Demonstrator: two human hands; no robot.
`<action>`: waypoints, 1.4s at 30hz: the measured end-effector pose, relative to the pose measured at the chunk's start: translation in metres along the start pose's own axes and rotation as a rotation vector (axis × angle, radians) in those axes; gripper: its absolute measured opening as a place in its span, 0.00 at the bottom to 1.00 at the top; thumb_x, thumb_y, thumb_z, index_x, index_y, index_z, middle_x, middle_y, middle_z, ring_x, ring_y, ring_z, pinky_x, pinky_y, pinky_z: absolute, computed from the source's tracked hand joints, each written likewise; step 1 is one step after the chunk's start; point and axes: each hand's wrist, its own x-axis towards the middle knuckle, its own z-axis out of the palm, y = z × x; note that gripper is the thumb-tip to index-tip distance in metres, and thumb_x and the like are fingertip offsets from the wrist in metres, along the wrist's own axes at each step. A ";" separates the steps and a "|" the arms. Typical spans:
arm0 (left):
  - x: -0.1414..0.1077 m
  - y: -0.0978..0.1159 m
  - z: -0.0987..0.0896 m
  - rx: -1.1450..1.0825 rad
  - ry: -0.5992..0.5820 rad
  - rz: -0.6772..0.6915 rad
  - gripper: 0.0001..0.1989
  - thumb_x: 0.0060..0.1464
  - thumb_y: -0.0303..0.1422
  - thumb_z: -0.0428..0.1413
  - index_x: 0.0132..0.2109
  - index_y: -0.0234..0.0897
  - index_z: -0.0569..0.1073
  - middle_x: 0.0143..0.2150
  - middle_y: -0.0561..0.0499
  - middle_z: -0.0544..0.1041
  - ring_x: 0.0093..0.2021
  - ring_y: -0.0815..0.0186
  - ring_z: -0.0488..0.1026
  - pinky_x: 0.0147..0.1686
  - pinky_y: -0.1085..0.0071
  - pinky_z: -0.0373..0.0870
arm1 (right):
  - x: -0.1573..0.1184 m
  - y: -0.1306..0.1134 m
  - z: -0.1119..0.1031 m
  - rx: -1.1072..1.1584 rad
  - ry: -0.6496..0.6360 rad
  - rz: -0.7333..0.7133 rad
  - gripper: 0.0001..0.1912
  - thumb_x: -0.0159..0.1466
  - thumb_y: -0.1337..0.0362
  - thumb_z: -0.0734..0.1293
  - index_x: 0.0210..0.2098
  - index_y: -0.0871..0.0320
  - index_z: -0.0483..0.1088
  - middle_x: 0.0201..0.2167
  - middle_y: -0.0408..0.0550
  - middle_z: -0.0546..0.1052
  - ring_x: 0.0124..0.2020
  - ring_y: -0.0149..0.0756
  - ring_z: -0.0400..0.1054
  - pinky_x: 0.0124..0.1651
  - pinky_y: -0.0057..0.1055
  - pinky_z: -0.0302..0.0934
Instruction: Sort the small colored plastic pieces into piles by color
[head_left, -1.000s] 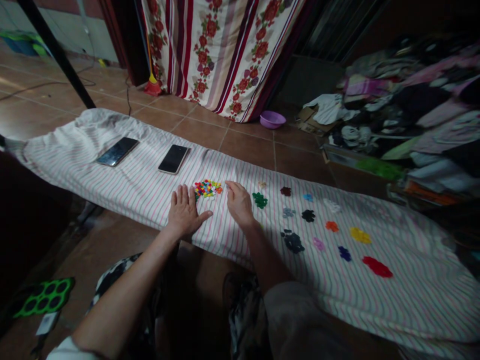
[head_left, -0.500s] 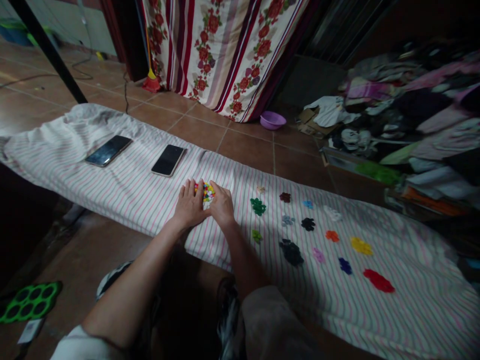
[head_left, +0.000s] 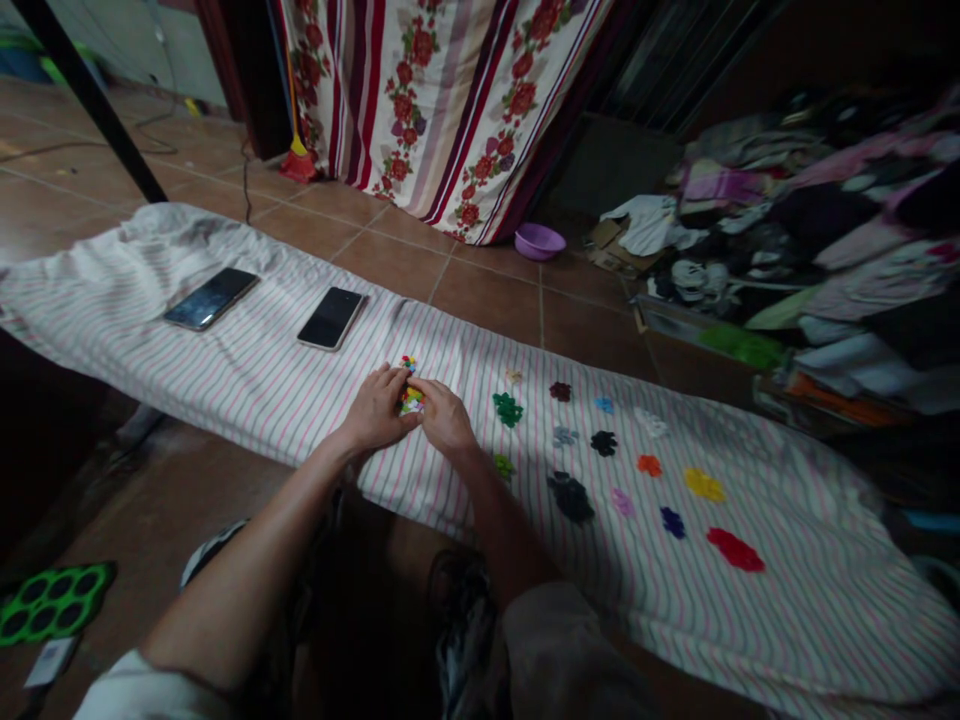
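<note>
A small heap of mixed-colour pieces point(head_left: 412, 402) lies on the striped cloth point(head_left: 450, 345) between my hands; the pieces are too small to name. My left hand point(head_left: 375, 408) rests along its left side, fingers stretched out and partly over it. From the right, my right hand point(head_left: 445, 416) reaches in, fingers extended, tips touching the heap and close to the left fingers. Some pieces show beyond the fingertips. Single-colour piles lie to the right, among them dark green point(head_left: 508, 409), lime green point(head_left: 503, 466), brown point(head_left: 560, 391), yellow point(head_left: 704, 484) and red point(head_left: 736, 549) ones.
Two phones, one dark point(head_left: 212, 298) and one light-edged point(head_left: 331, 318), lie left of my hands. Beyond the cloth are a purple bowl point(head_left: 539, 241), a floral curtain point(head_left: 450, 110) and heaped clothes point(head_left: 817, 220). A green object with round holes point(head_left: 56, 602) sits at lower left.
My hands have drawn in over the mixed heap, narrowing it; some pieces now show beyond the fingertips. The whole view has shifted slightly.
</note>
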 end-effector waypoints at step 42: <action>0.007 0.007 -0.016 -0.335 -0.223 0.086 0.18 0.59 0.37 0.44 0.45 0.38 0.76 0.44 0.48 0.78 0.47 0.63 0.74 0.50 0.66 0.69 | -0.022 0.005 -0.018 0.023 0.187 0.048 0.14 0.59 0.71 0.56 0.34 0.56 0.72 0.35 0.48 0.75 0.41 0.38 0.70 0.48 0.35 0.65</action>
